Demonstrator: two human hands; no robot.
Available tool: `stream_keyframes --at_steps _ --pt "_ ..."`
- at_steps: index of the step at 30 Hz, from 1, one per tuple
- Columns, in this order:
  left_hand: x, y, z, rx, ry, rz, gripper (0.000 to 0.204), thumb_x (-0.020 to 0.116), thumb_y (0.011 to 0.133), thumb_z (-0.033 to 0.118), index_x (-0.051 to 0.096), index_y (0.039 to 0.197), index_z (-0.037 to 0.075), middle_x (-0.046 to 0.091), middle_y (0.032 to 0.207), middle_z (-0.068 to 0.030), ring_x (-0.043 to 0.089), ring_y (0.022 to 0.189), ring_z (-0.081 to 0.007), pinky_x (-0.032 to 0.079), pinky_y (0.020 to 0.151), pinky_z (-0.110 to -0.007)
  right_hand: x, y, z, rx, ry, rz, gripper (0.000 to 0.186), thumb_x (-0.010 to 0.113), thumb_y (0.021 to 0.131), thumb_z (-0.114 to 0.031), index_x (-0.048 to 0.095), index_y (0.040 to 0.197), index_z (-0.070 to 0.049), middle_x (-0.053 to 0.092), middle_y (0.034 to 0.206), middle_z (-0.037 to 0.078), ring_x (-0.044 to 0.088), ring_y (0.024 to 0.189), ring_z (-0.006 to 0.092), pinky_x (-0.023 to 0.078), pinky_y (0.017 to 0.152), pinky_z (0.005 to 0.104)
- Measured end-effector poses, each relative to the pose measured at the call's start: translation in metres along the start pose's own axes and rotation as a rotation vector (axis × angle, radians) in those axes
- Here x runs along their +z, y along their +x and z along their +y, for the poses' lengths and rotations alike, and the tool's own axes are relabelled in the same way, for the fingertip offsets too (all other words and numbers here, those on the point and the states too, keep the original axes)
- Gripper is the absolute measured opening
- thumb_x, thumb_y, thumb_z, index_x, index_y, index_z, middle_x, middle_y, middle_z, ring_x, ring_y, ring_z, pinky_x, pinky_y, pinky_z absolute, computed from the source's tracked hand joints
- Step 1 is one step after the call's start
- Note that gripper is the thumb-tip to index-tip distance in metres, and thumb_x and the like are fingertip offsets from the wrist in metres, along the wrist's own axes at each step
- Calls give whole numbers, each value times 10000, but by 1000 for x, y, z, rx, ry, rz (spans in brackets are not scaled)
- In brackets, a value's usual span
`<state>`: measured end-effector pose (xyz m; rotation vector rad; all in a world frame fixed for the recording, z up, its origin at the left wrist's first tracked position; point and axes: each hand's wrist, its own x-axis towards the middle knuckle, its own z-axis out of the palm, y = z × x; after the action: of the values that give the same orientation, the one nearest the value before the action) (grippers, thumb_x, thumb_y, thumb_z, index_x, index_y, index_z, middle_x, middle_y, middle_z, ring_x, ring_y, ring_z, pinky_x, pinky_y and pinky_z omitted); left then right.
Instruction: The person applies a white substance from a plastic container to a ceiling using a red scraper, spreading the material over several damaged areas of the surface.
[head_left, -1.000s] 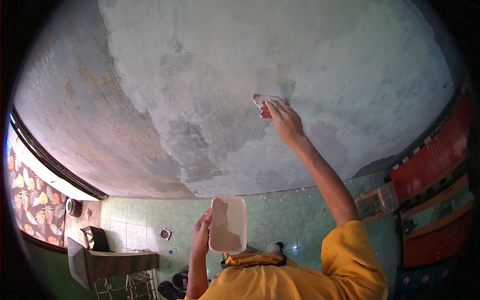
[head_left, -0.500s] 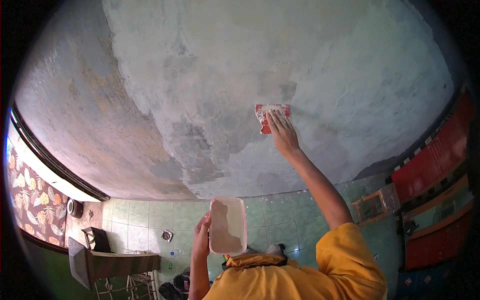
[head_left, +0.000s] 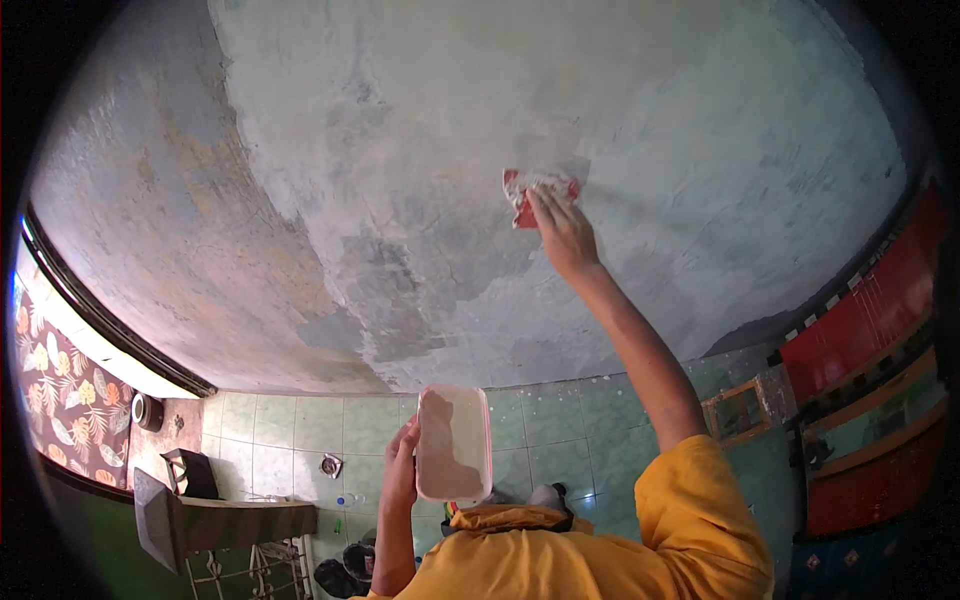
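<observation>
My right hand [head_left: 562, 228] reaches up and presses a flat red scraper [head_left: 522, 208] against the wall [head_left: 440, 180]. Whitish paste is smeared over the scraper's face, and my fingers lie on it. Patches of grey, pale and brownish coating cover the wall, with a darker spot just above the scraper. Lower down, my left hand [head_left: 402, 462] grips the left side of a rectangular plastic tub [head_left: 470, 430] with a pinkish rim. Paste spreads inside the tub in a layer with an uneven edge. The thumb shows at the rim; the other fingers are partly hidden.
Green floor tiles [head_left: 375, 425] run along the wall's foot. A wooden frame [head_left: 738, 412] leans at the right near red furniture [head_left: 850, 340]. At the lower left stand a ledge with metal scrollwork [head_left: 240, 525], a black box [head_left: 190, 474], a small dish [head_left: 331, 465] and a dark bucket [head_left: 358, 560].
My right hand has slid the scraper upward along the wall and slightly left. The tub in my left hand has risen a little.
</observation>
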<state>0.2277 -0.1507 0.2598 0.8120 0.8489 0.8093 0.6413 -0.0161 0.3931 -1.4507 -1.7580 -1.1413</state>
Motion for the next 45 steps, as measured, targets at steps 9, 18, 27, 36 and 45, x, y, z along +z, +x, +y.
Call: stream_keyframes --at_steps 9,18,27,36,45 --pt "20 16 21 177 89 102 633 561 994 380 412 1500 30 591 1329 -77 592 1136 -154 496 924 -309 -80 -40 -91 1090 1202 -362 239 588 992 -182 631 1153 -11 701 1019 71 691 886 174 555 770 334" --pt "56 17 28 307 84 145 633 553 1001 405 387 1528 96 589 1323 -71 599 1101 -132 511 855 -260 -162 -98 -167 1502 1504 -303 238 599 1001 -188 617 1126 14 668 984 30 638 851 92 528 762 272" --pt "82 -2 -9 457 70 110 662 482 1035 350 255 1554 7 422 1503 -138 445 1345 -205 374 1102 -341 -184 -79 -201 532 481 -574 229 588 943 -150 590 1140 -32 682 949 181 688 784 361 558 658 433" --pt "80 -9 -21 363 -43 118 616 502 1042 232 248 1550 -7 499 1409 -153 500 1269 -187 407 1059 -324 -186 -84 -196 575 594 -674 203 586 954 -179 590 1048 0 670 906 197 672 769 393 542 651 444" --pt "74 -8 -8 304 -101 122 595 494 1041 302 323 1532 13 537 1382 -93 529 1228 -147 445 1002 -292 -174 -126 -160 1409 1264 -402 204 609 983 -147 644 1087 26 677 964 18 619 839 84 513 771 262"
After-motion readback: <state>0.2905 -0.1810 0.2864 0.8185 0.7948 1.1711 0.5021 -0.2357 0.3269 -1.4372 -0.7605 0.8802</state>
